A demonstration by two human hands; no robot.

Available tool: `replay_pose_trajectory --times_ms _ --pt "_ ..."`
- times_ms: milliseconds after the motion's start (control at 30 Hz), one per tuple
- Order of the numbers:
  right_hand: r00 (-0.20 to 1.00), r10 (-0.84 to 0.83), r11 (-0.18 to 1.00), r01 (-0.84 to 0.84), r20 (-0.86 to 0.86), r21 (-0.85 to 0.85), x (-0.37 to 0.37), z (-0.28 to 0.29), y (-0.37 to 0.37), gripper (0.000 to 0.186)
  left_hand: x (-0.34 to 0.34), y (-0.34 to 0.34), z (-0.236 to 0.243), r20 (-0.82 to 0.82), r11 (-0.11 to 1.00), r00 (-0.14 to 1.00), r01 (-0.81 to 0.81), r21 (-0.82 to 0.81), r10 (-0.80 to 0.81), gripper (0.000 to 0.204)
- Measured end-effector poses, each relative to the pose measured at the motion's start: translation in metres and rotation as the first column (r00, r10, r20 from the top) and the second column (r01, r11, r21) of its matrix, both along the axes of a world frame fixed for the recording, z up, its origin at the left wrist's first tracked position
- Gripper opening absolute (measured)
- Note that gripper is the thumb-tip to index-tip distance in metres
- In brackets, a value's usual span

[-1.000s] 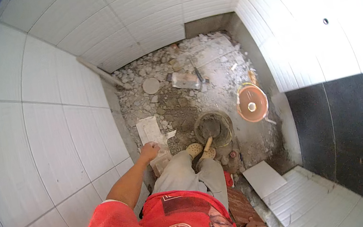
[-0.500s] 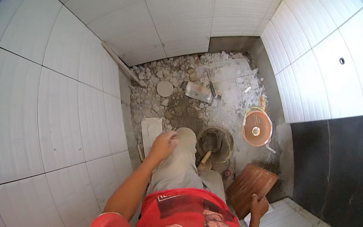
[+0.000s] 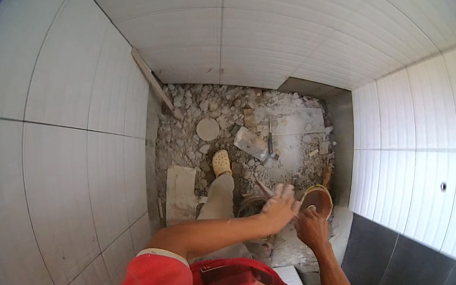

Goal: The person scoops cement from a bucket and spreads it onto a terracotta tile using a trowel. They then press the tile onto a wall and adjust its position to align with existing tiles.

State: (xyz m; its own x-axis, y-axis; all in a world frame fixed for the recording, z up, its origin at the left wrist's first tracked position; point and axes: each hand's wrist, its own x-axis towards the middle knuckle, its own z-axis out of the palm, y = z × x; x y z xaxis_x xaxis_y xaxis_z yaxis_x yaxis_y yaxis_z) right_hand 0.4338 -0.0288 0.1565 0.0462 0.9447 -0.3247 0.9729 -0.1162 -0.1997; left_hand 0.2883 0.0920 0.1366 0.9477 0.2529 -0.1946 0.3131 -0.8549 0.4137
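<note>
My left hand [image 3: 281,209] reaches across to the right, its fingers stretched out and smeared by motion, with nothing visible in it. Beside it, my right hand [image 3: 313,228] is at the near side of an orange bucket [image 3: 323,201]. The right fingers look curled; what they hold, if anything, is hidden. A small pale round thing [image 3: 311,208] shows in the bucket just past the right knuckles. Left of the hands, a dark mortar bucket [image 3: 249,204] is partly covered by my left forearm, with a tapered handle-like piece [image 3: 263,187] above its rim.
Rubble [image 3: 184,119] covers the floor, with a pale disc [image 3: 208,129], a whitish block [image 3: 250,143], a hammer [image 3: 270,141] and a pale slab [image 3: 180,189]. A wooden strip [image 3: 152,82] leans in the left corner. Tiled walls [image 3: 62,171] enclose the space. My foot wears a cream clog [image 3: 221,162].
My left hand has left my knee and swung right. My right hand has let go of the brown rectangular board, which is out of sight, and moved up to the orange bucket. The view has shifted.
</note>
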Motion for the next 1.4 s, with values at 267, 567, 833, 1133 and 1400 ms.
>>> replay_pose_trajectory --times_ms 267,567,833,1133,1400 --pt "0.780 0.626 0.780 -0.626 0.001 -0.003 -0.027 -0.061 0.253 0.013 -0.071 0.142 -0.079 -0.161 0.832 0.847 -0.530 -0.166 0.507 0.016" --pt "0.927 0.363 0.902 -0.322 -0.100 0.287 -0.064 -0.059 0.366 0.045 -0.179 0.246 -0.152 -0.283 0.398 0.430 -0.902 -0.165 0.857 0.027" --pt "0.999 0.028 0.985 -0.025 0.018 -0.169 0.140 -0.128 0.195 0.041 -0.273 0.248 -0.260 -0.246 0.091 0.097 -0.995 -0.038 0.964 0.043" --pt "0.962 -0.273 0.853 0.252 0.020 -0.456 0.234 -0.191 0.095 0.035 -0.325 0.243 -0.308 -0.111 -0.014 -0.008 -0.999 -0.047 0.994 0.040" --pt "0.923 -0.370 0.829 0.276 -0.108 -0.486 0.194 -0.207 0.207 0.032 -0.349 0.228 -0.355 -0.004 0.003 0.003 -1.000 0.012 1.000 0.056"
